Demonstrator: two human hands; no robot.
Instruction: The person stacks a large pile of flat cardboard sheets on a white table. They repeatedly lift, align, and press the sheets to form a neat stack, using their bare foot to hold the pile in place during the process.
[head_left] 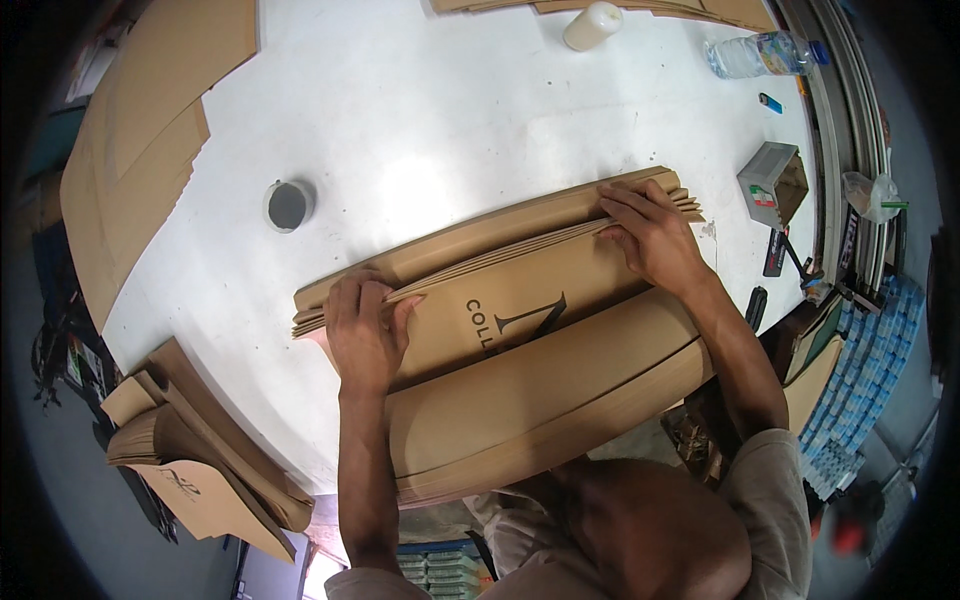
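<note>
A thick stack of brown kraft paper sheets, apparently flat paper bags, lies across the near edge of the white table, with dark print on its front. Its far edges fan out in several folded layers. My left hand grips the layered edge at the left end, thumb on the near side and fingers over the far side. At the right end my right hand pinches the same edge, thumb beneath the fingers. Closer to me, a thick curved bundle of the brown paper bends down over the table's edge between my forearms.
Left, more folded brown paper hangs at the table edge; large cardboard sheets lie beyond. A grey ring-like cup, white bottle, water bottle, blue lighter and grey open box stand or lie on the table.
</note>
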